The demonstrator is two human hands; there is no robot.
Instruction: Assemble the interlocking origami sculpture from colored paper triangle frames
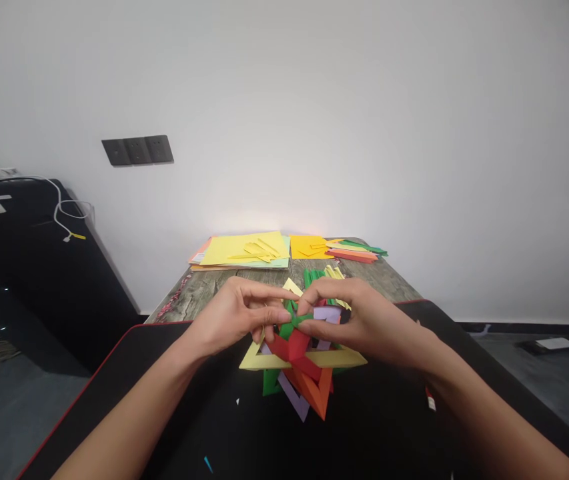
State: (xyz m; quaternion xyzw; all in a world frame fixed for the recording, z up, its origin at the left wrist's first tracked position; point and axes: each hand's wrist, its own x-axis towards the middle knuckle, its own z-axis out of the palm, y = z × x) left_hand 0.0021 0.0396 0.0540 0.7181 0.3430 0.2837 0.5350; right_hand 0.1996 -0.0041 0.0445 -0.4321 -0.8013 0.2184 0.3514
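A paper star model (309,360), built from interlocking yellow, red, green, purple and orange folded strips, is between my two hands above the black mat. My left hand (241,310) comes from the left, thumb and forefinger pinching near a green folded strip (294,320) at the top of the model. From the right, my right hand (344,307) pinches the same green strip between thumb and fingertips. My fingers hide part of the model's upper side. Green and pale yellow folded strips (337,273) lie just behind it.
Yellow sheets (219,250) with folded strips on top lie at the wooden table's (204,287) back left. Orange paper (307,245) and coloured strips (357,252) lie at back right. A red-and-white small item (430,400) and blue scrap (208,464) rest on the black mat (164,393).
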